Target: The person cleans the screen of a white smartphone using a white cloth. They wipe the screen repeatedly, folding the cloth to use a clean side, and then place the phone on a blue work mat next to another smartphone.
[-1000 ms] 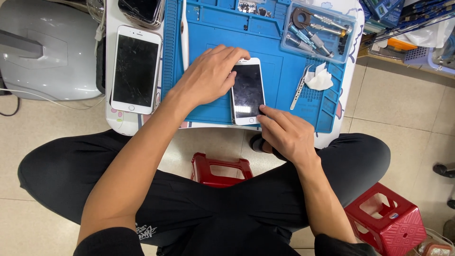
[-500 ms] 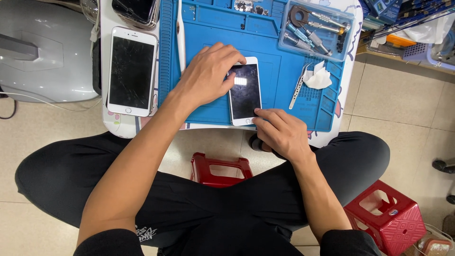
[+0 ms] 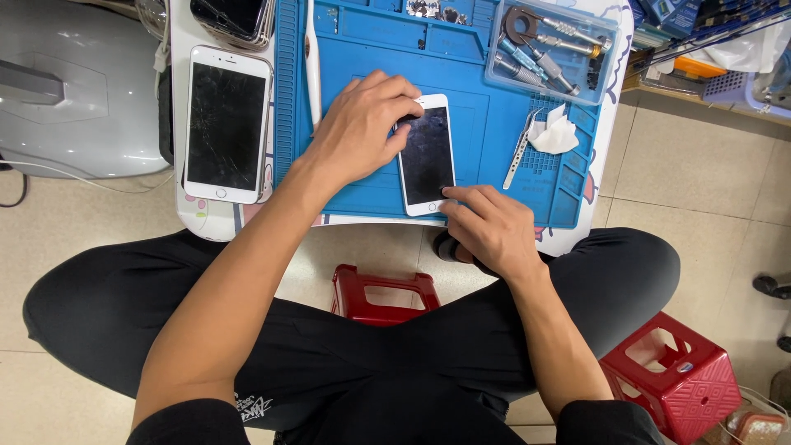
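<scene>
Two white phones lie flat: left hand (image 3: 362,124) spread over the white phone (image 3: 427,156) on the blue mat (image 3: 486,148), right hand (image 3: 490,227) fingertips pinching its bottom edge; one cracked phone (image 3: 225,124) lies apart.

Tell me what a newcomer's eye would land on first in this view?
First, the two hands on the white phone lying on the bright blue work mat: the left hand presses its upper left edge, the right hand touches its lower right corner. Next, the larger white phone with a cracked screen left of the mat, and the clear tool tray at the mat's top right.
</scene>
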